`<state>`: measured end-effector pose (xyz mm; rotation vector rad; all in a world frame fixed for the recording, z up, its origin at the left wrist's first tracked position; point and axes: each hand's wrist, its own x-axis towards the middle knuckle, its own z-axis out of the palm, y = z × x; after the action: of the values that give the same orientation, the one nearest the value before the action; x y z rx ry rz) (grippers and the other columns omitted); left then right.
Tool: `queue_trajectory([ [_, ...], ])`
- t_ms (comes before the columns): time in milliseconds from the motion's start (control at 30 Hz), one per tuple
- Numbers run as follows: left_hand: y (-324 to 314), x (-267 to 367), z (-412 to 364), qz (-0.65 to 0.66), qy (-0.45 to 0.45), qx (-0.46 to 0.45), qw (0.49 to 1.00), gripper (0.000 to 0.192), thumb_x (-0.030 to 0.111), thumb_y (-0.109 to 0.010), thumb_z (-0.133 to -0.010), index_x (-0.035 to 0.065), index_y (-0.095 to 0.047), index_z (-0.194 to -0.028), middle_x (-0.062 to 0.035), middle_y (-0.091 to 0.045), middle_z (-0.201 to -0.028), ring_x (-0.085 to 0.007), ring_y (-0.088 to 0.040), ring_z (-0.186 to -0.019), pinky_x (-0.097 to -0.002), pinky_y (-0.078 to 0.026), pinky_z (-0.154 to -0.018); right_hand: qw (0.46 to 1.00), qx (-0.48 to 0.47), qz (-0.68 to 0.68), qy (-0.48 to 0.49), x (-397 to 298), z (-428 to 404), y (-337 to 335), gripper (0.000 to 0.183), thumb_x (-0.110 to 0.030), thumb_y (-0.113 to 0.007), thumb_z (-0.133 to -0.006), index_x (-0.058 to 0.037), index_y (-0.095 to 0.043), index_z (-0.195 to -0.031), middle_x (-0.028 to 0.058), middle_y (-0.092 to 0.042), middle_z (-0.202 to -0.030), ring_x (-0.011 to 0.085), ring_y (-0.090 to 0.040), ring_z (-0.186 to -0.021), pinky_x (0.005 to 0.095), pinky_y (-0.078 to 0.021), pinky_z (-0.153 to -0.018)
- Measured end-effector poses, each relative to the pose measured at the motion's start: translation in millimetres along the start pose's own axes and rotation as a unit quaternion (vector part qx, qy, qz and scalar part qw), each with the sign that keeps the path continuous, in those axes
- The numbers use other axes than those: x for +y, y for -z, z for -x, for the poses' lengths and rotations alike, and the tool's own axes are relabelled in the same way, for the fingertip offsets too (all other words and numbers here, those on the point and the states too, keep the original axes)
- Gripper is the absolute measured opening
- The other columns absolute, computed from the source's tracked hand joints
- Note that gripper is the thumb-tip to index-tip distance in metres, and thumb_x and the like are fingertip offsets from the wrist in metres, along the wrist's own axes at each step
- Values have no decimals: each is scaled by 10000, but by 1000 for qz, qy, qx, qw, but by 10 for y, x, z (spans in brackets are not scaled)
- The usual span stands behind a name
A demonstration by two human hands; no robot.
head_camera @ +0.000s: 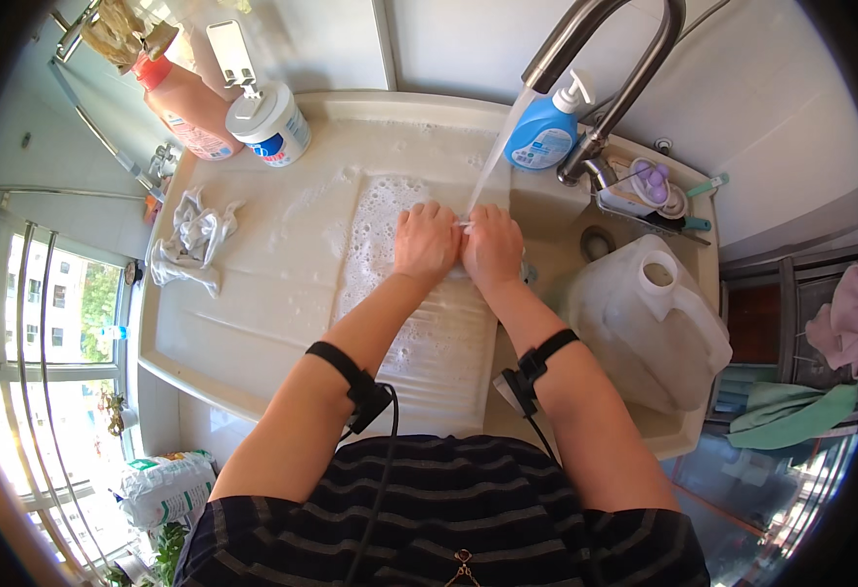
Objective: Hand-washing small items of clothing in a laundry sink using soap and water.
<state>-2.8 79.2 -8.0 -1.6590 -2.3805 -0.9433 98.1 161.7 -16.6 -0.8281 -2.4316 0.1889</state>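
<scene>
My left hand (pixel 428 238) and my right hand (pixel 492 242) are side by side over the ribbed washboard (pixel 440 352) of a laundry sink, knuckles up. Both are closed on a small piece of white cloth (pixel 464 223); only a bit of it shows between them, and the rest is hidden by the fingers. Water (pixel 500 147) runs from the metal faucet (pixel 546 62) down to just behind my hands. White suds (pixel 377 220) cover the board beside my left hand. A crumpled wet white cloth (pixel 198 238) lies on the counter at the left.
A large translucent plastic jug (pixel 619 323) stands in the basin at the right. Behind are a blue pump bottle (pixel 542 136) and a rack of brushes (pixel 649 198). A white tub (pixel 271 128) and a pink detergent bottle (pixel 190 114) stand at the back left.
</scene>
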Motion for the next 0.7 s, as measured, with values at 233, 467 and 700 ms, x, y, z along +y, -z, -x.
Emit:
queue_trajectory([
  [233, -203, -83, -157, -26, -40, 51, 998, 53, 135, -601, -820, 91, -579, -838, -100, -611, -924, -330, -579, -947, -462, -433, -860, 998, 19, 34, 53, 163, -123, -133, 166, -179, -682, -748, -92, -640, -883, 82, -581, -845, 291, -579, -842, 432, -455, -721],
  [467, -3, 2, 114, 70, -67, -9, 995, 12, 86, -568, -788, 83, -577, -795, -114, -597, -776, -349, -597, -789, -490, -474, -673, 991, -65, -50, 107, 109, 242, 189, 162, -187, -671, -748, -96, -640, -878, 96, -577, -848, 310, -572, -859, 425, -453, -724],
  [700, -171, 3, -177, -11, -3, 75, 997, 111, 178, -607, -827, 82, -604, -883, -137, -626, -919, -371, -581, -972, -489, -425, -878, 1000, -17, 5, -4, 80, 23, -22, 129, -186, -665, -760, -103, -635, -854, 96, -584, -824, 309, -577, -825, 432, -459, -709],
])
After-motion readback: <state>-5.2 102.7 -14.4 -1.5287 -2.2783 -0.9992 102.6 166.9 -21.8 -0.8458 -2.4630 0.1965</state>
